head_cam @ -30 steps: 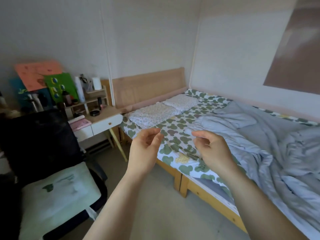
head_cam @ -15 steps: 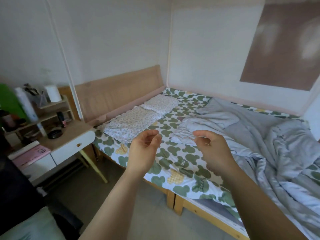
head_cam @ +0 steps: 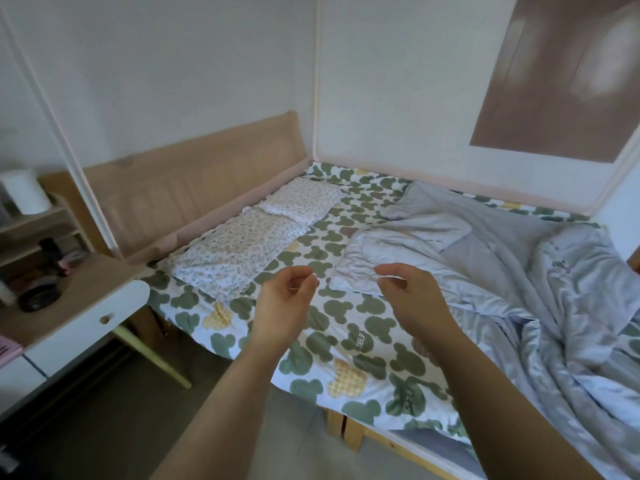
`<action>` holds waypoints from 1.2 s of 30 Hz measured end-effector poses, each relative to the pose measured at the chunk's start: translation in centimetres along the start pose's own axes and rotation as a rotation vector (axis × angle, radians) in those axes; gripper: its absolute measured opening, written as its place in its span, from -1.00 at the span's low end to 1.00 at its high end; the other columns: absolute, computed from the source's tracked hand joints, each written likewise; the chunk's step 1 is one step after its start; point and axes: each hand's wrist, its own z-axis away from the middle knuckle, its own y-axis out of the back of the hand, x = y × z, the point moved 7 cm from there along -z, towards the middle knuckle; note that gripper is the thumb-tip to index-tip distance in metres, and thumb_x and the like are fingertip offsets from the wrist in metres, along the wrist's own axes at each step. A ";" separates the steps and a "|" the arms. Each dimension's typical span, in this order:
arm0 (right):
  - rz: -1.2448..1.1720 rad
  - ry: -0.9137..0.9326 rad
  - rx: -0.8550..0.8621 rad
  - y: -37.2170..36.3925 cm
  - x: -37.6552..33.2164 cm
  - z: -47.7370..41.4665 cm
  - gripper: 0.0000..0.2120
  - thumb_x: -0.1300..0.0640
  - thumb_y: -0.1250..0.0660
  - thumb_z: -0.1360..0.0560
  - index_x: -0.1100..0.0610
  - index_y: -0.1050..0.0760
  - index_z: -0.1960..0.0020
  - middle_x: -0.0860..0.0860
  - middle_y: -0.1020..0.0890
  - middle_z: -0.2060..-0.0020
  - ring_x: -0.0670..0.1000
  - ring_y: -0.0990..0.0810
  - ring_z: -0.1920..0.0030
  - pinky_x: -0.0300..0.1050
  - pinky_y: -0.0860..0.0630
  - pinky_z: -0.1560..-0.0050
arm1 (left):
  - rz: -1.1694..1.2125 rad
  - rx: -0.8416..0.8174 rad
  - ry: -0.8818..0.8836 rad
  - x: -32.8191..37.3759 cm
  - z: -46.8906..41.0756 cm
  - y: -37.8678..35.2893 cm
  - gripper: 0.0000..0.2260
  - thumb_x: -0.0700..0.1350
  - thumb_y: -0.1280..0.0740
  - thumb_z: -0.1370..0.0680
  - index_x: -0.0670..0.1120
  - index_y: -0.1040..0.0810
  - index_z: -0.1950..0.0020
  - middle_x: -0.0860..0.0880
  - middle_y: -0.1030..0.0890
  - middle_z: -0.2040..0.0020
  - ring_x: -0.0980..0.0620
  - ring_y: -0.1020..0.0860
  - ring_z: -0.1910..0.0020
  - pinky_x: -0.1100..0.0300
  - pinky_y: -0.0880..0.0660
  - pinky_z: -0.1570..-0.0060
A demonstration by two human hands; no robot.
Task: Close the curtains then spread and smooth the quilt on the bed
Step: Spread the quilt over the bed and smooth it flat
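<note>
The bed [head_cam: 349,424], a wooden frame set into the corner of the room, filled most of the view; its sheet [head_cam: 332,306] was white with green mouse-head shapes and a few yellow ones. The quilt [head_cam: 519,271], pale grey-blue, lay crumpled over the right half of the mattress, one folded corner reaching toward the middle, just beyond the right hand. A brown curtain [head_cam: 561,74] covered the window on the far wall, above the quilt. A wooden headboard [head_cam: 194,174] ran along the left end of the bed. A bedside table [head_cam: 79,306] with a white drawer front stood at the left, touching or nearly touching the mattress corner. Two floral pillows [head_cam: 256,233] lay end to end beside the headboard. The left hand [head_cam: 284,306] and right hand [head_cam: 412,299] were raised side by side over the sheet, apart from each other, palms turned inward; the fingers of each were loosely curled toward the thumb and held nothing. A white roll [head_cam: 24,192] stood on the shelf above the table.
</note>
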 end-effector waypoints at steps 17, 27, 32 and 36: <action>0.040 -0.007 -0.078 -3.2 6.8 -26.0 -0.75 0.19 -0.24 -0.57 0.11 -0.56 -0.22 0.04 -0.63 -0.04 -0.25 -0.36 0.38 -0.37 -0.32 0.30 | -0.045 0.054 0.055 -3.2 -24.2 -8.5 -0.87 -0.10 -0.32 -0.57 -0.03 -0.59 -0.08 0.03 -0.67 0.06 0.09 -0.63 0.06 0.25 -0.54 0.12; 0.114 -0.190 -0.010 -9.0 12.2 -37.9 -0.74 0.18 -0.24 -0.58 0.08 -0.54 -0.24 0.05 -0.61 -0.18 -0.12 -0.57 0.14 -0.27 -0.51 0.10 | -0.091 -0.088 0.112 -11.1 -40.0 -12.1 -0.81 -0.10 -0.31 -0.56 -0.09 -0.60 -0.14 -0.02 -0.67 0.03 0.03 -0.62 0.05 0.13 -0.57 0.02; 0.123 -0.309 0.053 -12.8 15.7 -43.6 -0.74 0.21 -0.24 -0.56 0.14 -0.56 -0.22 0.09 -0.64 -0.11 -0.22 -0.44 0.32 -0.36 -0.39 0.23 | -0.170 -0.221 0.124 -14.8 -49.2 -13.7 -0.84 -0.13 -0.32 -0.54 -0.10 -0.62 -0.07 -0.01 -0.66 0.10 0.07 -0.60 0.16 0.35 -0.43 0.26; 0.125 -0.406 0.107 -15.8 19.5 -47.1 -0.75 0.23 -0.25 -0.55 0.14 -0.57 -0.19 0.10 -0.65 -0.06 -0.24 -0.38 0.40 -0.37 -0.33 0.33 | -0.246 -0.325 0.159 -18.6 -55.7 -15.8 -0.83 -0.14 -0.31 -0.54 -0.11 -0.63 -0.08 -0.04 -0.66 0.10 0.03 -0.62 0.14 0.28 -0.47 0.20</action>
